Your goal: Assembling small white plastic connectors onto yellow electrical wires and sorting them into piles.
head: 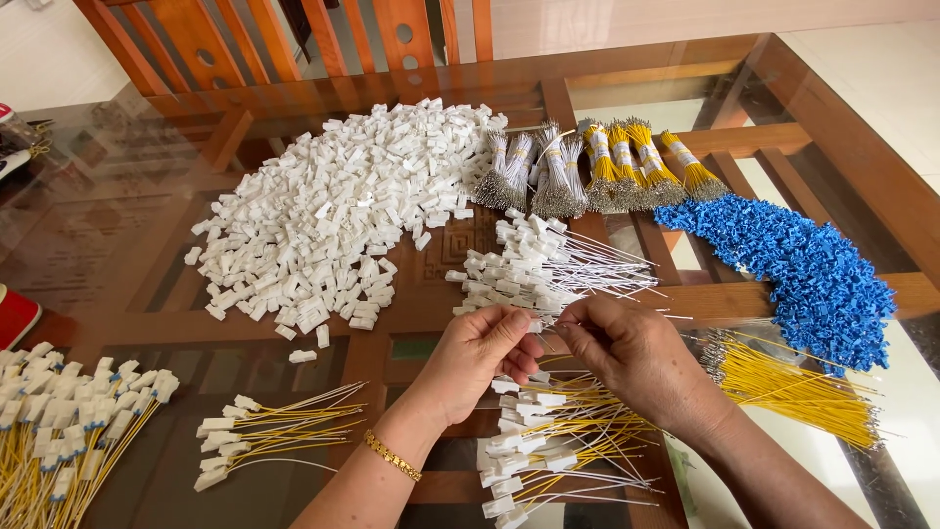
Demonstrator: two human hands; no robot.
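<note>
The person's left hand (pixel 480 358) and right hand (pixel 627 358) meet near the middle of the glass-topped desk (pixel 117 225); the left fingers (pixel 509 328) are pinched shut on a small white connector (pixel 534 325), and the right fingers (pixel 578 338) are closed on a thin wire that meets it, though the wire itself is too fine to make out between them; a gold bracelet (pixel 392 456) sits on the left wrist; just beneath the hands lies a heap of finished connectors with yellow and white wires (pixel 548 441); just beyond them, a cluster of connectors on white wires (pixel 539 269); far left of centre spreads a large pile of loose white connectors (pixel 343 206); at the far edge stand bundles of white wires (pixel 534 171) and, beside them to the right, bundles of yellow wires (pixel 641 162); on the right lies a heap of blue connectors (pixel 803 264), with loose yellow wires (pixel 793 387) nearer; near left, a small group of assembled yellow leads (pixel 274 431) and, at the left edge, a bigger batch (pixel 69 431); wooden chairs (pixel 294 39) stand at the far side.
</note>
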